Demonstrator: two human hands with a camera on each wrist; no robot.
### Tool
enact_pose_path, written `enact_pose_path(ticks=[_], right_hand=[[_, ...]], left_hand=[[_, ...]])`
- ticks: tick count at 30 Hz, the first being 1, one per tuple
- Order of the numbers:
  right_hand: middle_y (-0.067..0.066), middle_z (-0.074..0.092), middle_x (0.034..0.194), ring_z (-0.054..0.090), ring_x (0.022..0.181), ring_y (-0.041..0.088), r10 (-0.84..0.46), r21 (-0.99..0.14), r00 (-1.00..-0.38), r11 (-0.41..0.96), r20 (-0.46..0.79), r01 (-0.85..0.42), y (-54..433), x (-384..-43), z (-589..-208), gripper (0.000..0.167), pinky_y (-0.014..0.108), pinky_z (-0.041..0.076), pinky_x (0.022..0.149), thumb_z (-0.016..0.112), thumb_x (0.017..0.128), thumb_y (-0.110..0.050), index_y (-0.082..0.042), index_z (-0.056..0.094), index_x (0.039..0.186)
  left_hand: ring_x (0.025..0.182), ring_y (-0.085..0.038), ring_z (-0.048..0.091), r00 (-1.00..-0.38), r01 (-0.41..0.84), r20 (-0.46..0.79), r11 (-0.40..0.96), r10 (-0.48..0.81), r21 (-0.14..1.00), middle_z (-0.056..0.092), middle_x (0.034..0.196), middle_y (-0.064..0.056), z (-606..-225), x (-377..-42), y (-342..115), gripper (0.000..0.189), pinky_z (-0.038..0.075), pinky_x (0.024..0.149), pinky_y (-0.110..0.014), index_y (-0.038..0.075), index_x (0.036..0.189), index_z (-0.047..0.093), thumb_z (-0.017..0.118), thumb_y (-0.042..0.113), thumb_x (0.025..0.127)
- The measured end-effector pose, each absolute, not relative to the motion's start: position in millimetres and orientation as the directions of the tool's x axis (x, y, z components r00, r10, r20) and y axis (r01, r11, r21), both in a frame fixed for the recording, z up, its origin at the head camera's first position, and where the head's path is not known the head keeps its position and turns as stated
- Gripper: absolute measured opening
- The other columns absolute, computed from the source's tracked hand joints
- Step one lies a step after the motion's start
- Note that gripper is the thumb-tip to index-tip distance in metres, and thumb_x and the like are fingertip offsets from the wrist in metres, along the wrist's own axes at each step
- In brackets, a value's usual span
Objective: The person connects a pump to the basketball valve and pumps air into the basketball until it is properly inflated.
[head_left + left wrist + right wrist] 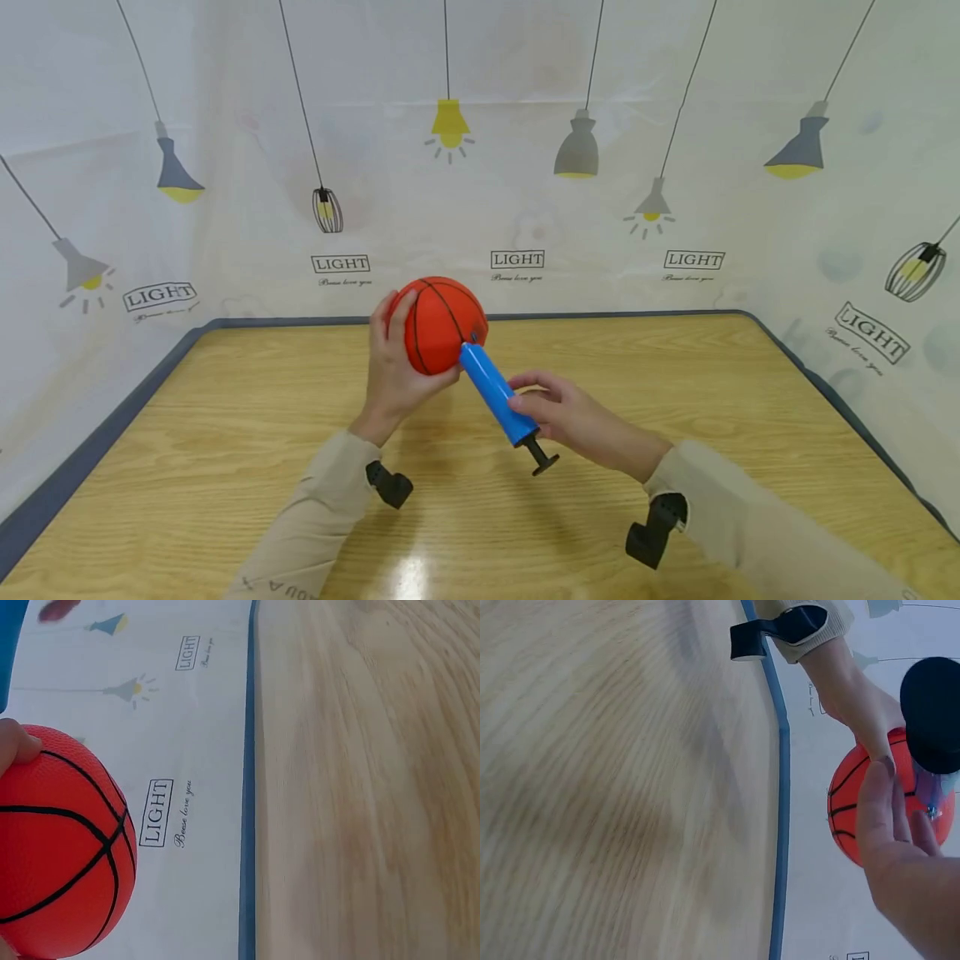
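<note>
A small red basketball [444, 323] with black lines is held up over the table by my left hand [396, 371], fingers spread round its left side and thumb beneath. My right hand [577, 421] holds a blue hand pump [493, 393] by its barrel. The pump slants, its top end right at the ball's lower right and its black T-handle [542, 457] pointing down toward me. In the left wrist view the ball [64, 847] shows with a fingertip on it. The right wrist view has the dark pump handle [934, 712] partly covering the ball.
Below the hands is a wood-grain table [262, 433] with a dark blue edge strip. A white sheet [405, 183] printed with hanging lamps rises behind it and along both sides. Each sleeve carries a black wrist camera [656, 532].
</note>
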State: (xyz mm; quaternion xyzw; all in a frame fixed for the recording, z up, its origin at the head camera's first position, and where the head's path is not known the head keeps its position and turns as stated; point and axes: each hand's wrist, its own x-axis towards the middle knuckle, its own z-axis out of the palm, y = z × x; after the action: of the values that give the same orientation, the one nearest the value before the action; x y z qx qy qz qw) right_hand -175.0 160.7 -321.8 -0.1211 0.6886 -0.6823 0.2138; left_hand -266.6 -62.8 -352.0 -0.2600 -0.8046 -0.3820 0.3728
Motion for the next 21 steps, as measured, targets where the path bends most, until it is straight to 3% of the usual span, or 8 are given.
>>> enact_pose_path(ticks=[3,6,11,21], right_hand=[[0.019,0.051,0.11,0.054,0.097,0.03,-0.453,-0.986,-0.877,0.031,-0.162,0.166,153,-179,-319,0.053,0.04,0.046,0.081,0.052,0.088,-0.029,0.002,0.032,0.126],[0.013,0.058,0.097,0.059,0.081,0.021,-0.429,-0.981,-0.885,0.024,-0.182,0.191,145,-180,-320,0.052,0.032,0.049,0.07,0.051,0.088,-0.03,0.004,0.034,0.124],[0.01,0.059,0.089,0.052,0.066,0.013,-0.366,-0.981,-0.91,0.051,-0.194,0.189,140,-180,-324,0.049,0.022,0.044,0.056,0.049,0.09,-0.028,0.005,0.039,0.123],[0.009,0.058,0.086,0.052,0.064,0.015,-0.302,-0.984,-0.937,0.052,-0.177,0.169,136,-183,-325,0.041,0.023,0.045,0.057,0.052,0.088,-0.029,0.003,0.049,0.114]], left_hand=[[0.122,-0.028,0.03,-0.565,0.724,0.805,0.579,0.184,0.375,0.023,0.136,-0.015,-352,-265,-59,0.092,0.043,0.085,-0.044,0.017,0.134,0.029,0.077,0.033,0.057],[0.122,-0.031,0.03,-0.542,0.742,0.81,0.581,0.224,0.336,0.022,0.136,-0.017,-354,-264,-56,0.093,0.042,0.085,-0.046,0.016,0.134,0.029,0.078,0.032,0.057],[0.121,-0.033,0.029,-0.556,0.748,0.782,0.58,0.281,0.323,0.021,0.136,-0.02,-361,-265,-55,0.095,0.043,0.084,-0.047,0.016,0.135,0.027,0.078,0.032,0.057],[0.121,-0.043,0.027,-0.606,0.711,0.725,0.633,0.329,0.307,0.019,0.138,-0.025,-367,-259,-45,0.098,0.041,0.084,-0.051,0.014,0.136,0.026,0.079,0.038,0.058]])
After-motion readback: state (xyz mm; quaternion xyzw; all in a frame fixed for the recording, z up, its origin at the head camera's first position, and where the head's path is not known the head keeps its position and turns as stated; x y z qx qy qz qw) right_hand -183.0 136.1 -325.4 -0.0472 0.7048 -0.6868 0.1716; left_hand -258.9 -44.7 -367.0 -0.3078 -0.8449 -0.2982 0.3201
